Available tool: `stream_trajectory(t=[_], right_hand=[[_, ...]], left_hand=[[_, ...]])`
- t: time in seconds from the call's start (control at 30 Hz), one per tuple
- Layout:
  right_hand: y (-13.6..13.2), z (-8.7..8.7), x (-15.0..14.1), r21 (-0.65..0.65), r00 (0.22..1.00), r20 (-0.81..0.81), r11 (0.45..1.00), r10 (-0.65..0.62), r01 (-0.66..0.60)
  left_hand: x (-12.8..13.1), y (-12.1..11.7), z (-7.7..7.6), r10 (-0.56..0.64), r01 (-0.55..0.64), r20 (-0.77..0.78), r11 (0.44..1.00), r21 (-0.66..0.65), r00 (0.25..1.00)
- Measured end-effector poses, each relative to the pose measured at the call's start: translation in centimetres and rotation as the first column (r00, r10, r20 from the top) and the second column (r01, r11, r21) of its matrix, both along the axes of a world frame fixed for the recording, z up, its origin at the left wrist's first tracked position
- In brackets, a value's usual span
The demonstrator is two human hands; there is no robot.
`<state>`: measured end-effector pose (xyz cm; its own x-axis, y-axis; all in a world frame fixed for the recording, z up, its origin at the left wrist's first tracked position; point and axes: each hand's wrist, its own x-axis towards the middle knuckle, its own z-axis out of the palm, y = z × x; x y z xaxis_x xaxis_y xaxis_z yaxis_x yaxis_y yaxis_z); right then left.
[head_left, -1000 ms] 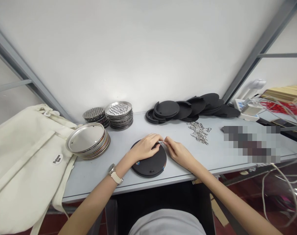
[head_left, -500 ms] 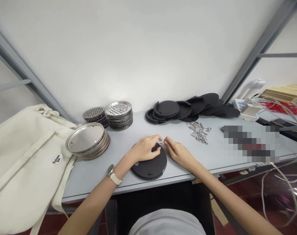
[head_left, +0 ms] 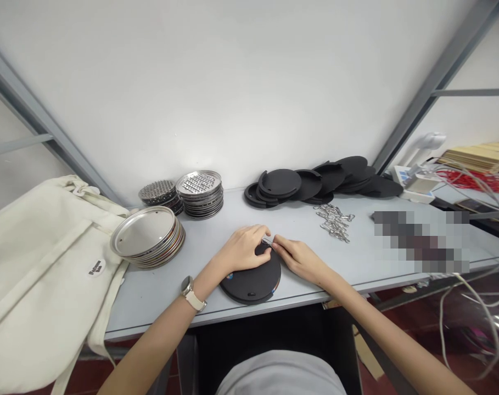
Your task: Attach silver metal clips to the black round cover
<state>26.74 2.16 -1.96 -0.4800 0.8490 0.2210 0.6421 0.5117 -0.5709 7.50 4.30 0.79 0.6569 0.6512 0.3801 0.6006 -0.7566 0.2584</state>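
Observation:
A round black disc (head_left: 253,282) lies flat near the table's front edge, with a small slot close to its near side. Over its upper left part rests my left hand (head_left: 245,249), fingers and thumb curled about the far rim and holding it. My right hand (head_left: 292,255) pinches a small silver metal clip (head_left: 268,240) against that same rim, between the left thumb and index finger. Fingers partly hide where clip and disc meet. To the right, a loose pile of similar silver clips (head_left: 335,222) lies on the table.
Metal discs (head_left: 144,233) are stacked at left, with grater-like discs (head_left: 198,186) in stacks behind them. Black discs (head_left: 280,184) overlap along the wall. A cream bag (head_left: 47,274) hangs over the left side. Cables (head_left: 496,329) dangle at right, near a blurred-out object (head_left: 418,241).
My right hand has moved slightly left and closer to the disc's rim, bringing the clip against it. The left hand stays almost still on the disc.

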Motion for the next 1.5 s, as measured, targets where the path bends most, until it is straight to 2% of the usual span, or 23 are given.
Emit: stream_trajectory(t=[0.27,0.97,1.5], right_hand=[[0.04,-0.09,-0.04,-0.009,1.0,0.017,1.0,-0.024,0.024],[0.12,-0.43,-0.1,0.051,0.998,0.051,0.998,-0.033,0.03],[0.22,-0.48,-0.12,0.052,0.998,0.055,0.998,-0.031,0.028]], left_hand=[[-0.03,0.03,-0.05,0.063,-0.06,-0.057,0.996,0.059,0.996],[-0.16,0.3,-0.12,0.014,-0.014,0.009,0.999,-0.029,1.0],[-0.16,0.35,-0.15,0.017,-0.016,0.008,1.0,-0.018,1.0]])
